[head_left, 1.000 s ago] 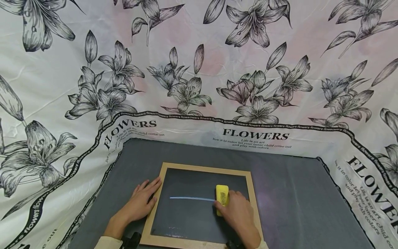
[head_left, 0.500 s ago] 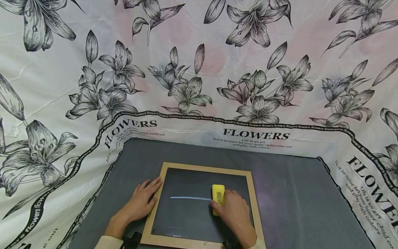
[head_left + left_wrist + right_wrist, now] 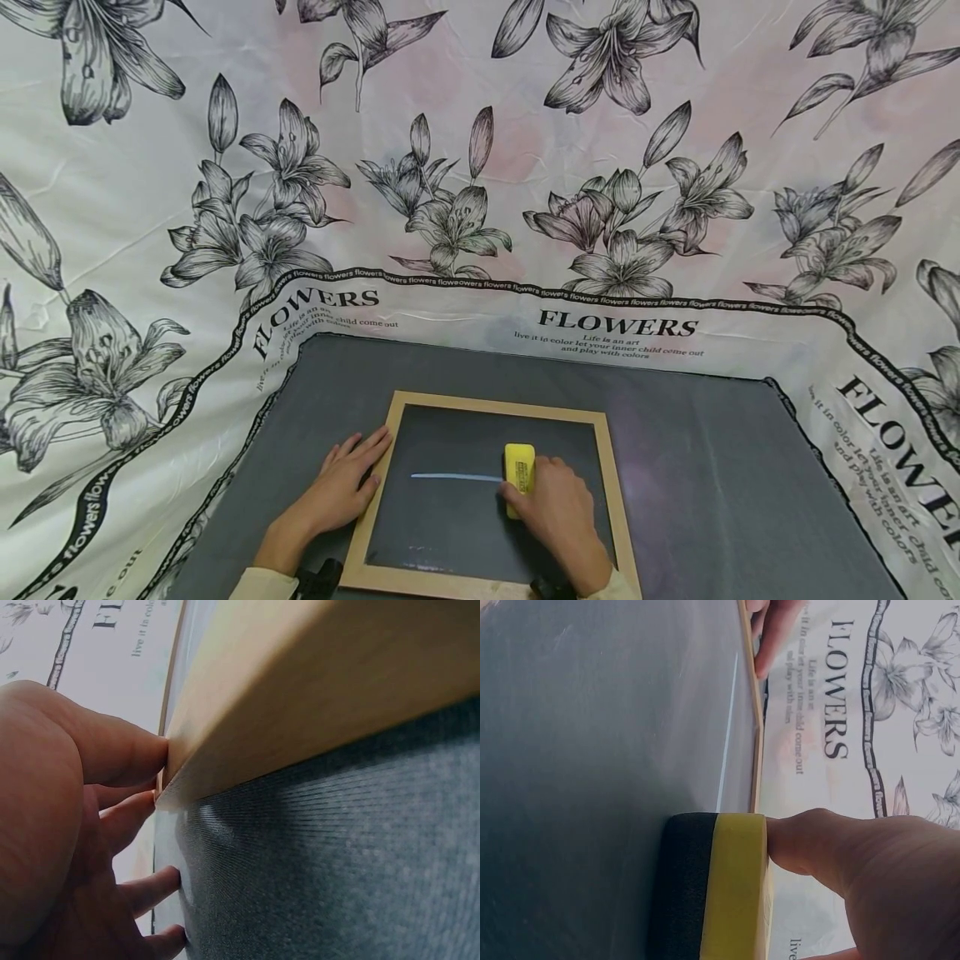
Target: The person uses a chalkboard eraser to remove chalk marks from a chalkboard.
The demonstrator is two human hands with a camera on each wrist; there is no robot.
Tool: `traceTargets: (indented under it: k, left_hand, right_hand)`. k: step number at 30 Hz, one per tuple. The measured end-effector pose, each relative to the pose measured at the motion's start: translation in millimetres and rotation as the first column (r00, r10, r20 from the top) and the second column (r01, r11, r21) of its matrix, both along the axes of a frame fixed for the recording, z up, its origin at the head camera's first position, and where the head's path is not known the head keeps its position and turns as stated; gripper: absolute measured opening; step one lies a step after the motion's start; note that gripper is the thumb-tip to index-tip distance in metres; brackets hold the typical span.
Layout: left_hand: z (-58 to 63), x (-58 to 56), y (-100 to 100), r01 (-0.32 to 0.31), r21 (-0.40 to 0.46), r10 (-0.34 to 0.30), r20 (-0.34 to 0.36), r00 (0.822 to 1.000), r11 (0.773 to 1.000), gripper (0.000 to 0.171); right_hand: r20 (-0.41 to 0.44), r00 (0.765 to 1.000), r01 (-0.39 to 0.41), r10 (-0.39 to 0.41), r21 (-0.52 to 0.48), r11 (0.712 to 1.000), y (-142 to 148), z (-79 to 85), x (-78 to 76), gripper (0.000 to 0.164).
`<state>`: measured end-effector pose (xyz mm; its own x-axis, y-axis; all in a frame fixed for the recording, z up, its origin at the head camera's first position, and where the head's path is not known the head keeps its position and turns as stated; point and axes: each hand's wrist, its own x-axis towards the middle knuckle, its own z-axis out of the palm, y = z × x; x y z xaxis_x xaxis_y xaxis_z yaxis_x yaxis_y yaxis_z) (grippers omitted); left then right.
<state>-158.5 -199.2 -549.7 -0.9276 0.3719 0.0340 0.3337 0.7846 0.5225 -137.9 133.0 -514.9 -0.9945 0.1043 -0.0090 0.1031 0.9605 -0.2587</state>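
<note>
A small blackboard (image 3: 442, 525) in a pale wooden frame lies on the dark grey table area, with a light blue chalk line (image 3: 453, 477) drawn across it. My right hand (image 3: 555, 504) grips a yellow board eraser (image 3: 519, 467) with a dark felt underside, felt side down on the board at the line's right end. In the right wrist view the thumb presses the yellow back of the eraser (image 3: 739, 889). My left hand (image 3: 337, 487) rests against the frame's left edge, fingers straight and spread; the left wrist view has its thumb touching the wooden frame (image 3: 247, 712).
A white cloth (image 3: 450, 325) with black lily drawings and "FLOWERS" lettering surrounds the grey table surface (image 3: 712, 467). Faint pale marks (image 3: 427, 568) show near the board's lower left. A dark wrist strap piece (image 3: 318, 579) sits beside the left sleeve.
The eraser and my right hand have slid left along the chalk line, and the visible line is shorter on its right side. My left hand stays in place.
</note>
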Motion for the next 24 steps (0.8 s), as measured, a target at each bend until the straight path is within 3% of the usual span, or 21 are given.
traceTargets:
  k: [24]
  left_hand:
    - [0.2,0.0,-0.1,-0.009,-0.002,0.009,0.02,1.0,1.0,0.061]
  right_hand:
    - [0.052,0.998,-0.034,0.034,0.005,0.999,-30.7,-1.2,-5.8,0.072]
